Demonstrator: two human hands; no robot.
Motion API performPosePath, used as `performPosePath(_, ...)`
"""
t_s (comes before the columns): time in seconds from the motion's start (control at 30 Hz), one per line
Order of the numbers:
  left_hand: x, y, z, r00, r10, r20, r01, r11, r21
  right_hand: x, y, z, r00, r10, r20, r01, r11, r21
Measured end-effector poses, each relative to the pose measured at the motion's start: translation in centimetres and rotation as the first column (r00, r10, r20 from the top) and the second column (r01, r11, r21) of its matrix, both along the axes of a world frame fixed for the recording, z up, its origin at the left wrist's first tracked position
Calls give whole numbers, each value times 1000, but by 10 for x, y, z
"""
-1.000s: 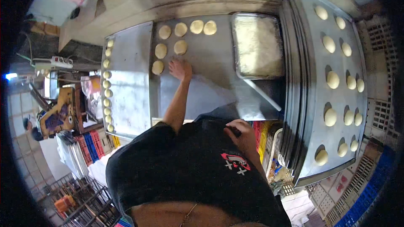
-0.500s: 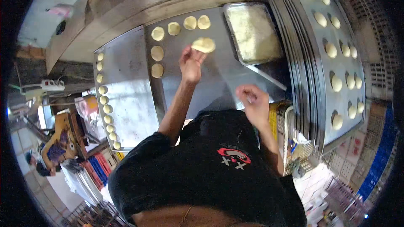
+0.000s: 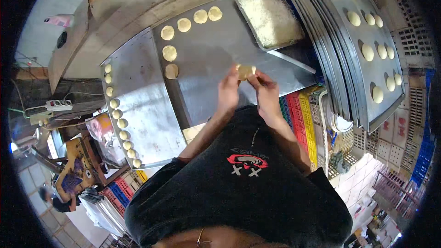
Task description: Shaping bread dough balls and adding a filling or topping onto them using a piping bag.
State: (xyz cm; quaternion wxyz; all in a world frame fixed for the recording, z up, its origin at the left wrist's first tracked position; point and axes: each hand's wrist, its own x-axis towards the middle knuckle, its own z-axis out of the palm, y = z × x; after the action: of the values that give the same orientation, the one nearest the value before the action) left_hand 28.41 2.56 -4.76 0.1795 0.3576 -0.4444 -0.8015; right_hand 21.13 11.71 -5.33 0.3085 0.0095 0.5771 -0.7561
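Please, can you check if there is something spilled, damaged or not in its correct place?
Nothing clearly stands out. The dough discs lie flat on the metal surface, the dough balls line the left tray's edge, and both hands hold one dough piece.

Dim, uneven indoor light. Pale glare across left tray (image 3: pixel 158 110); bright patches on pale powder (image 3: pixel 268 16). Held dough disc (image 3: pixel 246 72) catches highlight along edge. Dough balls (image 3: pixel 367 52) at right throw dark shadows. Black shirt (image 3: pixel 206 193) loses detail. Bluish-white flare (image 3: pixel 14 147) at far left. Fisheye bends straight edges; corners black; outer zone soft.
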Motion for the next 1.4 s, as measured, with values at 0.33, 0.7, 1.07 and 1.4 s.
performPosePath(0.33, 32, -4, 48, 872, 17, -490, -151, 960, -236, 15, 11, 106, 587, 184, -789, -75, 982, 174)
performPosePath(0.7, 45, -29, 58, 820, 168, -547, -38, 970, 240, 21, 20, 105, 675, 205, -709, -57, 972, 227)
performPosePath(1.07, 47, -31, 95, 813, -547, -202, 248, 638, -729, -17, 40, 141, 815, 555, -166, -535, 831, 154)
performPosePath(1.4, 50, -31, 92, 963, -251, -97, 98, 662, -743, 3, 28, 150, 304, 447, -841, -129, 894, 429)
